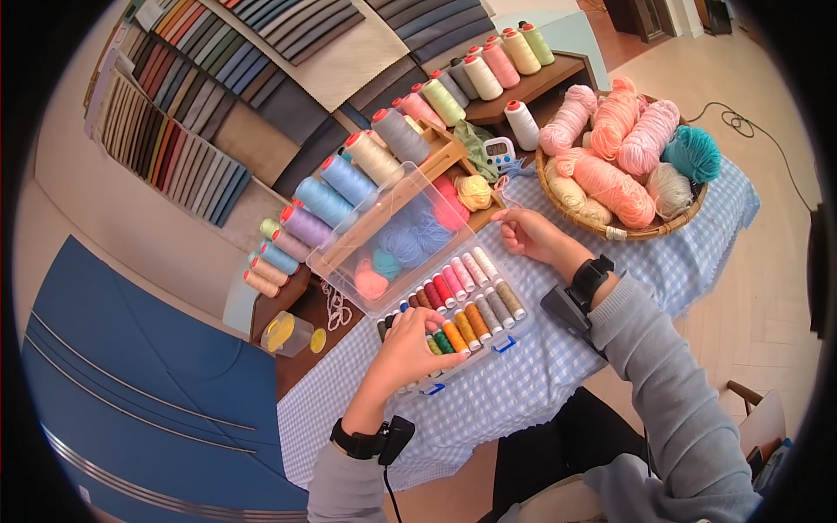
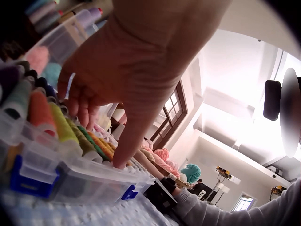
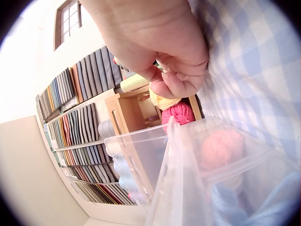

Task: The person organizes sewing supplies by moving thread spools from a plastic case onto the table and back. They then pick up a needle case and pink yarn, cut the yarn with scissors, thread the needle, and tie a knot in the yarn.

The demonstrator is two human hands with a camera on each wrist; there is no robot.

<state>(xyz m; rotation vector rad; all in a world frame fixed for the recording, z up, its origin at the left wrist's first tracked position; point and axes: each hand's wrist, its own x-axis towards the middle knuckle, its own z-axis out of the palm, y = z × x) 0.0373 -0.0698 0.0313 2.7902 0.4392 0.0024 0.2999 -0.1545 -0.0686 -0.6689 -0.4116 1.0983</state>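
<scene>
My left hand (image 1: 406, 347) reaches down over a clear plastic box (image 1: 520, 329) holding rows of small thread spools. Its thumb presses the near end of an orange thread spool (image 1: 453, 336), with the fingertips bent down at the far end of that spool. In the left wrist view, the hand (image 2: 122, 80) arches over the spools with thumb and fingers spread apart. My right hand (image 1: 526, 234) is loosely curled above the cloth beyond the box's right side, nothing visible in it. The raised clear lid (image 1: 397, 240) stands close to it, as the right wrist view shows.
A wicker basket (image 1: 610, 232) of yarn skeins stands at the right. Large cones of thread (image 1: 324, 202) line a wooden rack behind the lid, with a white timer (image 1: 499, 152) beside it. A small clear tub (image 1: 286, 336) sits left. Checked cloth (image 1: 558, 362) covers the table.
</scene>
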